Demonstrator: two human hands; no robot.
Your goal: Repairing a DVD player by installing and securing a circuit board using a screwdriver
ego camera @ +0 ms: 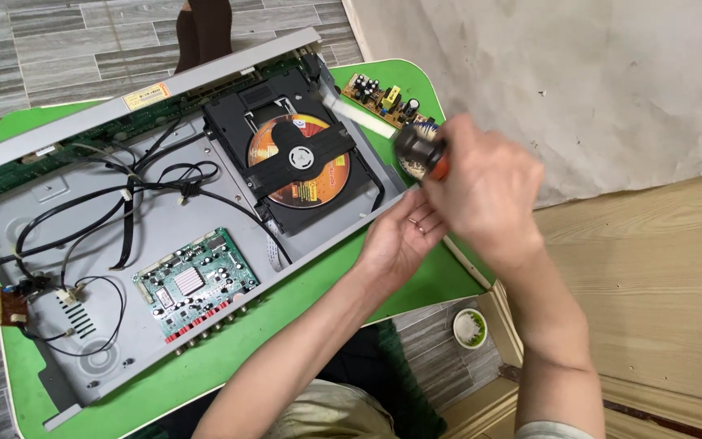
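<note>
Both hands meet at 3 o'clock of the opened disc player [83,244]. The right hand [485,199] is curled tight around a screwdriver [422,153], whose black and orange handle sticks out toward 10 o'clock; the shaft and tip are hidden. The left hand [400,240] lies beneath it, palm up and fingers loosely spread, a ring on 1 finger, resting at the player's right edge; whether it holds anything I cannot tell.

Its grey metal chassis lies tilted across the green surface [229,362], lid off. Inside, at 12 o'clock of the left hand's wrist, sits the black disc tray [237,122] with an orange disc [306,191] under a black clamp bar. A green circuit board [197,284] lies at 9 o'clock of the hands, with black cables [107,203] looping farther left. A small brown power board [383,99] rests on the surface at 11 o'clock of the right hand. On the floor at 6 o'clock stands a small green-rimmed bowl [470,328].
</note>
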